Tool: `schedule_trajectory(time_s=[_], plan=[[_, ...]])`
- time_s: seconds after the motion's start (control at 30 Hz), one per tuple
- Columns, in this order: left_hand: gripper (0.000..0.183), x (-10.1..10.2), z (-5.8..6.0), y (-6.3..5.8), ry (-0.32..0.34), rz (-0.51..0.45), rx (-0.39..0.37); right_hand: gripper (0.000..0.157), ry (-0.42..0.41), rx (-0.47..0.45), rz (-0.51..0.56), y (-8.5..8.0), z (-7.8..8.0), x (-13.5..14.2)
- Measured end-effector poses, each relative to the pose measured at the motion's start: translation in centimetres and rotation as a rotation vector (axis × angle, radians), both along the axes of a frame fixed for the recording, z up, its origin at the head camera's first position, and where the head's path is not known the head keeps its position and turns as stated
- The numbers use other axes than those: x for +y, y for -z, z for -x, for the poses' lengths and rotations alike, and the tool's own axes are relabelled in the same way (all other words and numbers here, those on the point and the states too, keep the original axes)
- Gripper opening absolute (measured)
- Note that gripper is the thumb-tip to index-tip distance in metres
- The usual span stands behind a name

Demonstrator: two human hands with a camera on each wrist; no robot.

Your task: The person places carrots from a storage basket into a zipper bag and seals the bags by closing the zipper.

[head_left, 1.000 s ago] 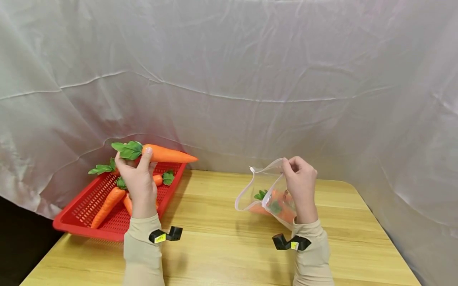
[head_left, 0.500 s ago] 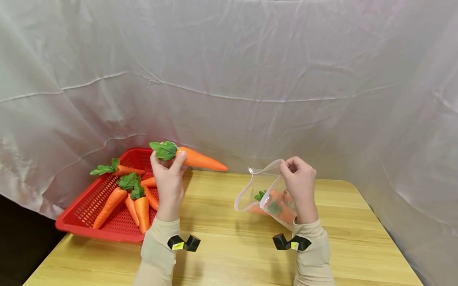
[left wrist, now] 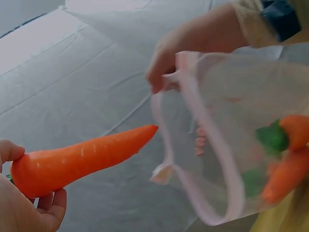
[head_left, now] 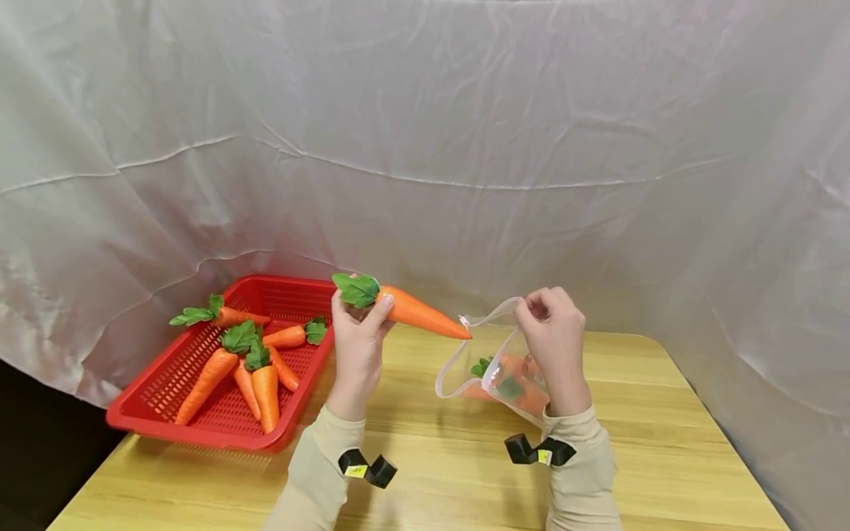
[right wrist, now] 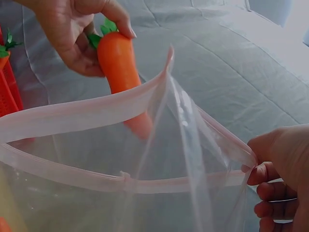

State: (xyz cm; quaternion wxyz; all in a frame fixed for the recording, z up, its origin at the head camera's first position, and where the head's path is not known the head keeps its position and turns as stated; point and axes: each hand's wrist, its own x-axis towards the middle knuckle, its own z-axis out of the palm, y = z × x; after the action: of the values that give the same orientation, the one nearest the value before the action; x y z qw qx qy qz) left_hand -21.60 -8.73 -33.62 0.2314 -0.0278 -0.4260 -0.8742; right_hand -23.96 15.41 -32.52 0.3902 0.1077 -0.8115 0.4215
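My left hand (head_left: 358, 339) grips an orange carrot (head_left: 425, 316) near its leafy green top, the tip pointing right at the mouth of a clear zip bag (head_left: 458, 358). In the left wrist view the carrot (left wrist: 82, 162) ends just short of the bag's pink-white rim. My right hand (head_left: 554, 339) pinches the upper edge of the bag between thumb and forefinger, and the mouth gapes toward the left. Several carrots (left wrist: 285, 179) lie inside the bag, seen through its film. The right wrist view shows the bag's rim (right wrist: 87, 116) partly in front of the held carrot (right wrist: 118, 63).
A red plastic basket (head_left: 126, 413) with several carrots (head_left: 209, 383) in it stands at the left of the wooden table (head_left: 637, 442). A grey cloth (head_left: 425, 147) hangs behind and along the sides of the table.
My left hand has carried the carrot rightward from above the basket to the bag's mouth, its tip dipping lower. My right hand and the bag have barely moved.
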Motion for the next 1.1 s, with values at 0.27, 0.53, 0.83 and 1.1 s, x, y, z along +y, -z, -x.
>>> schedule_trajectory(time_s=[0.27,0.53,0.83,1.1], plan=[[0.062,2.7,0.0,1.2,0.107,0.102,-0.094,0.015,-0.006,0.003,0.0,0.0,0.0,0.0],[0.034,4.8,-0.5,2.7,0.128,0.4,-0.121,0.014,-0.008,0.01,0.004,0.0,0.0,0.0],[0.03,5.5,-0.7,3.7,0.104,0.696,-0.101,0.015,-0.01,0.014,-0.002,0.0,0.0,0.1],[0.027,5.9,-0.7,4.1,0.146,0.863,-0.1,0.015,-0.007,0.006,-0.004,0.0,0.0,0.1]])
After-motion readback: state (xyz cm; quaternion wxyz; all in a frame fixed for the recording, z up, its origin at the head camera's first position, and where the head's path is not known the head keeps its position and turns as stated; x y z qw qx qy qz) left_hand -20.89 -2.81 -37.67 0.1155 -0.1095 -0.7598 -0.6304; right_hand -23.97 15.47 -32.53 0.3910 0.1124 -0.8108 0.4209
